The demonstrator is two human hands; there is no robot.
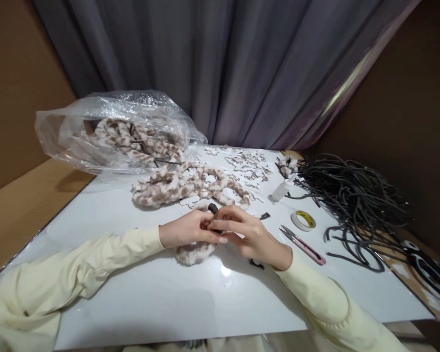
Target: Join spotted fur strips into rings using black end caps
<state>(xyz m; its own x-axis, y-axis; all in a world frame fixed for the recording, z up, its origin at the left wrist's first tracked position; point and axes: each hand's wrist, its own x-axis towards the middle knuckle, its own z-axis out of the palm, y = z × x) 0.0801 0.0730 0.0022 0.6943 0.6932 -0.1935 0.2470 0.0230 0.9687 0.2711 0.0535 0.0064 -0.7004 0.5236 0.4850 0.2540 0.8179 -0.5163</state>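
My left hand point(187, 229) and my right hand point(249, 234) meet over the middle of the table, fingers closed round a small dark brown piece point(213, 209). Its upper end sticks out above the fingers and looks ridged or wound. The rest of it is hidden by my fingers, so its kind is unclear. Beneath my hands lies a fluffy white and brown ring point(194, 254), partly covered by them; whether it is joined to the dark piece I cannot tell. Just beyond are several more fluffy rings point(157, 188) in a heap.
A clear plastic bag point(66, 132) of fluffy pieces stands at the back left. Small metal clasps point(251, 166) are scattered behind the rings. To the right are a white bottle point(281, 189), a tape roll point(303, 220), pink thread snips point(303, 246), a black cord heap point(355, 195) and black-handled scissors point(427, 269).
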